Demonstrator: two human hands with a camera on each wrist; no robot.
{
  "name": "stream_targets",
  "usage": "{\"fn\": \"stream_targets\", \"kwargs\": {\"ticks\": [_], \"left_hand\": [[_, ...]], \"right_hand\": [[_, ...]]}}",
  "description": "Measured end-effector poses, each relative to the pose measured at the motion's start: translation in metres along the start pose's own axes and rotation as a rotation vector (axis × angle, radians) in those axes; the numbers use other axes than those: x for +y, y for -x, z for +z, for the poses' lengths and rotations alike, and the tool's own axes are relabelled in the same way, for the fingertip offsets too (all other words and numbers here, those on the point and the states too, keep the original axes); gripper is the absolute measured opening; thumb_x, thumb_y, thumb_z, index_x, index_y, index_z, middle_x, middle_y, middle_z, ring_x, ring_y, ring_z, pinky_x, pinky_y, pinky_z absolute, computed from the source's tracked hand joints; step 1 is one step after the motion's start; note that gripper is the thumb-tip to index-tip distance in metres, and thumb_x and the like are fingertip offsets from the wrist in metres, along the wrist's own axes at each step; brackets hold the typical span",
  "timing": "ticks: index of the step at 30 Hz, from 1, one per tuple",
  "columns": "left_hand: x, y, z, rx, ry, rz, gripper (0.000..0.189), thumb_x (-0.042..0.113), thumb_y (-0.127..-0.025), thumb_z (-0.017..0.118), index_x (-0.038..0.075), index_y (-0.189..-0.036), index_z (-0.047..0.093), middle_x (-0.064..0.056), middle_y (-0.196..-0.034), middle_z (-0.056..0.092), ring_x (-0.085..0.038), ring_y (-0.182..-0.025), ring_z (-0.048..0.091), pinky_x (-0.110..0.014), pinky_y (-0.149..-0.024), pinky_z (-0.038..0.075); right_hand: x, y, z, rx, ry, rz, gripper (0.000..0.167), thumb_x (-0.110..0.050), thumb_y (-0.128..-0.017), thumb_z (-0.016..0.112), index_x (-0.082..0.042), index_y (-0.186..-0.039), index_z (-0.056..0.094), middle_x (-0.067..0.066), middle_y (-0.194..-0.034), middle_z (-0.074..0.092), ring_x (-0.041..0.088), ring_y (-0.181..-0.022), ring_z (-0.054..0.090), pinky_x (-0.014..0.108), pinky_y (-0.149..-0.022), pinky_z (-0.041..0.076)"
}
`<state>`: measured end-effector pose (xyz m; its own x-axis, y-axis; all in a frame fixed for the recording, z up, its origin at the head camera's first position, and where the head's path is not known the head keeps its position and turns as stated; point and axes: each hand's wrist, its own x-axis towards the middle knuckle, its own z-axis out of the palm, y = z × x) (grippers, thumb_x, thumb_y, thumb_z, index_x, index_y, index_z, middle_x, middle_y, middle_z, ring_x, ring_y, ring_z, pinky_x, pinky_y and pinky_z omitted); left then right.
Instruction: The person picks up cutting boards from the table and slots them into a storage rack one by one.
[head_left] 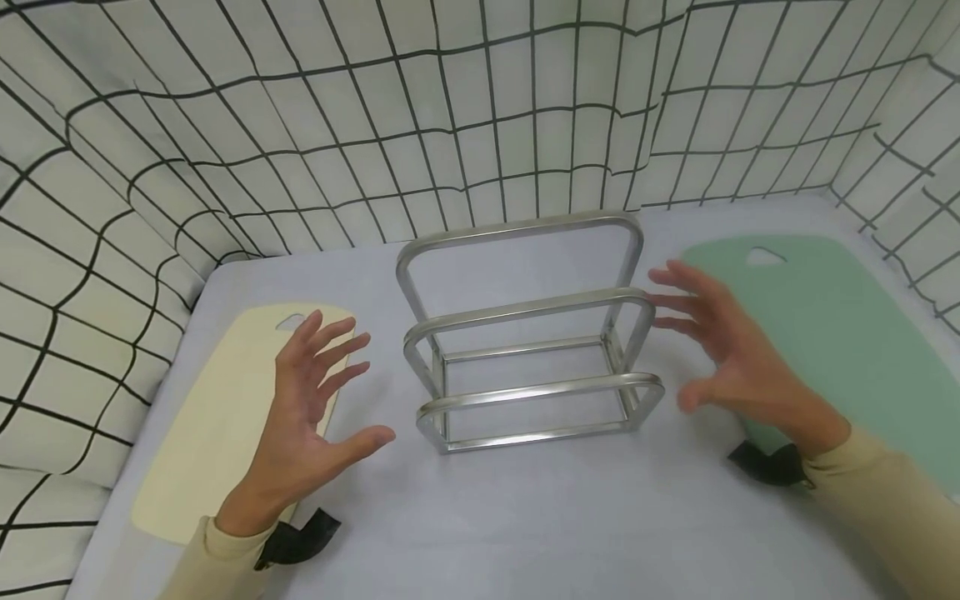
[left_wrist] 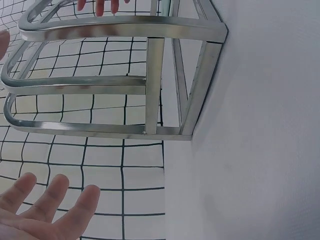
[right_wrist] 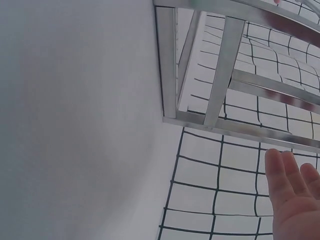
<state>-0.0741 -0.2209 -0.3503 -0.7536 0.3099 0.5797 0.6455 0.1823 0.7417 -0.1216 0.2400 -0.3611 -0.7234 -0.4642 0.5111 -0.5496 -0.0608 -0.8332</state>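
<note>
A silver metal rack (head_left: 525, 390) with three rounded bars of rising height stands upright mid-table in the head view. To its left my left hand (head_left: 303, 437) hovers, fingers spread and thumb pointing toward the rack, holding nothing. On the other side, my right hand (head_left: 738, 358) is held with fingers extended toward the rack's right end; whether a fingertip touches the bar I cannot tell. Both wrist views show the rack's frame close by, with the left fingers (left_wrist: 80, 212) and the right fingers (right_wrist: 280, 175) apart from it.
A cream cutting board (head_left: 217, 417) lies flat at the left, partly behind my left hand. A green cutting board (head_left: 817, 308) lies at the right, under my right forearm. White cloth with black grid lines (head_left: 480, 108) walls in the table (head_left: 510, 525).
</note>
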Motion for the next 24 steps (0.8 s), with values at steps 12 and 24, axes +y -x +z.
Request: {"fn": "stream_targets", "kwargs": {"ticks": [12,24], "left_hand": [[0.004,-0.004,0.008,-0.025,0.034,-0.028,0.124,-0.004,-0.067,0.093,-0.004,-0.160,0.011,-0.015,-0.160,0.037,-0.024,-0.146,0.049,-0.023,-0.113,0.049],[0.001,-0.003,0.018,-0.034,0.098,-0.016,0.124,-0.013,-0.065,0.090,-0.006,-0.160,0.010,-0.014,-0.158,0.039,-0.023,-0.146,0.050,-0.026,-0.113,0.050]], "right_hand": [[0.003,0.001,0.006,-0.019,-0.076,0.003,0.132,-0.024,-0.065,0.098,0.005,-0.162,0.014,0.020,-0.165,0.033,0.017,-0.148,0.045,0.021,-0.117,0.044],[0.004,0.002,0.010,-0.024,-0.030,0.027,0.132,-0.009,-0.060,0.100,0.005,-0.162,0.017,0.009,-0.163,0.039,0.013,-0.145,0.047,0.018,-0.117,0.043]]}}
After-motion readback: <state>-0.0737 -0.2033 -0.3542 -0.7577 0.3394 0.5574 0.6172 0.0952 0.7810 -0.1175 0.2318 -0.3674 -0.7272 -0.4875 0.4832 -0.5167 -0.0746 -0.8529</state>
